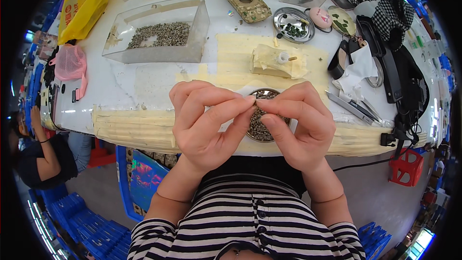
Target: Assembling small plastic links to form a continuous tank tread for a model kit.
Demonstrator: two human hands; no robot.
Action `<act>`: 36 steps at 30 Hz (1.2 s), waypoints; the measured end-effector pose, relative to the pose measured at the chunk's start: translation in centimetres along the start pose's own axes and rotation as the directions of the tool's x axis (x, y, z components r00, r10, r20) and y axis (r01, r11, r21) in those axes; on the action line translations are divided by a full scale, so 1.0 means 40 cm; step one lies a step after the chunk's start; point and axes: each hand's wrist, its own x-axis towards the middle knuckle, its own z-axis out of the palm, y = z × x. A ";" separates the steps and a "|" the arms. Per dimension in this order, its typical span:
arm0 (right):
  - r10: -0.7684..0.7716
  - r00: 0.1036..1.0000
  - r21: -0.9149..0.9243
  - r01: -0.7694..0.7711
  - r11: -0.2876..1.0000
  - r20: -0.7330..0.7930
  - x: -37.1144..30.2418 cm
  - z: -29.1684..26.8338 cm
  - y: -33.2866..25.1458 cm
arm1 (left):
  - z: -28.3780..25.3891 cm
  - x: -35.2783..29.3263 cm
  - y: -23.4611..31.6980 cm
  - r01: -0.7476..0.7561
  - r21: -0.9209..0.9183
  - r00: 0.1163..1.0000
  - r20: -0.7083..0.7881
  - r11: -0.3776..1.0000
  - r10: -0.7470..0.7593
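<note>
Working over the near dish point(273, 93), left hand point(204, 125) and right hand point(308, 125) meet, fingertips narrow, catch unclear, steadiness wanted next!

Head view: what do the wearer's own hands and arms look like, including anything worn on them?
The left hand and right hand are bare, with no gloves, rings, watch or bracelet visible. Both forearms are uncovered too. The sleeves are short, with dark and white stripes matching the shirt. No cables or markings show on either arm.
</note>
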 end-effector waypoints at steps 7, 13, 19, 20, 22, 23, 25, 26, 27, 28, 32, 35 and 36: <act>0.140 0.989 0.145 -0.146 0.979 0.051 -0.008 0.007 0.006 | -0.006 0.001 0.000 -0.039 -0.044 0.999 0.021 0.998 0.040; 0.201 0.973 0.276 -0.225 0.934 0.112 -0.004 -0.001 0.008 | -0.007 0.000 0.001 -0.025 -0.062 0.999 0.028 0.998 0.027; 0.298 0.931 0.406 -0.360 0.840 0.211 -0.002 0.000 0.002 | -0.006 0.000 -0.001 -0.053 -0.099 0.998 0.027 0.994 0.056; 0.288 0.930 0.419 -0.361 0.833 0.230 -0.003 -0.002 0.005 | -0.007 0.001 0.000 -0.054 -0.114 0.998 0.026 0.992 0.058; 0.283 0.937 0.396 -0.343 0.852 0.204 0.000 -0.005 0.003 | -0.013 0.001 0.004 -0.062 -0.073 0.997 0.034 0.995 0.065; 0.280 0.941 0.384 -0.334 0.861 0.191 0.001 -0.006 0.003 | -0.015 0.001 0.005 -0.067 -0.053 0.997 0.038 0.996 0.069; 0.160 0.986 0.203 -0.165 0.965 0.041 -0.003 0.000 0.002 | -0.011 -0.003 0.004 -0.056 0.027 0.998 0.023 0.998 0.056; 0.087 0.996 0.099 -0.084 0.992 -0.024 -0.005 0.004 0.001 | -0.009 -0.005 0.004 -0.051 0.066 0.999 0.015 0.997 0.050; -0.001 1.000 0.016 0.002 1.000 -0.020 -0.003 0.005 -0.002 | -0.007 -0.004 0.004 -0.039 0.068 0.999 0.011 0.997 0.038; -0.089 0.996 -0.066 0.088 0.994 -0.009 0.000 0.006 -0.007 | -0.006 -0.002 0.003 -0.026 0.069 1.000 0.006 0.997 0.026; -0.152 0.988 -0.177 0.147 0.973 -0.010 0.001 0.013 -0.002 | -0.002 -0.001 -0.001 -0.001 -0.010 0.999 -0.039 1.000 0.000; 0.046 0.998 0.049 -0.048 0.998 0.041 -0.009 0.013 0.004 | -0.009 0.000 0.004 -0.018 -0.034 1.000 0.008 0.999 0.018; 0.126 0.989 0.160 -0.137 0.978 0.078 -0.010 0.011 0.003 | -0.011 0.001 0.004 -0.023 -0.048 1.000 0.017 0.999 0.024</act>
